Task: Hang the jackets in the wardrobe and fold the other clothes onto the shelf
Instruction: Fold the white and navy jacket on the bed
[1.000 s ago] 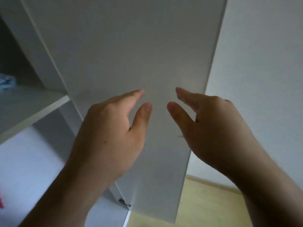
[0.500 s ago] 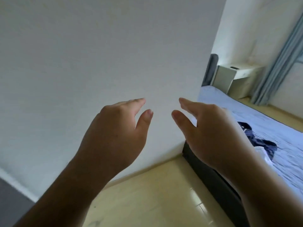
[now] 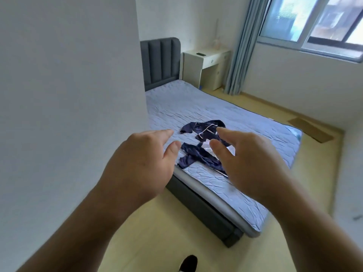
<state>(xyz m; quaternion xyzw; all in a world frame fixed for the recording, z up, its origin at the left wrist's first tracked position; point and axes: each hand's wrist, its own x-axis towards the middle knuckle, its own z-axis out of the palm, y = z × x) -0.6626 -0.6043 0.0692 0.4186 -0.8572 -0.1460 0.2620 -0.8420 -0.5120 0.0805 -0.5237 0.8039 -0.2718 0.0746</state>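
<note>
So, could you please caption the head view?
Both empty hands, left and right, reach toward navy clothes on the bed.

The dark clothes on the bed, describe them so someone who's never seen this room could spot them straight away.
Find the bed with the grey padded headboard and pale blue quilted cover. Near its foot end lies a crumpled heap of dark navy clothes with thin white piping. It is the only dark thing on the light cover.
</note>
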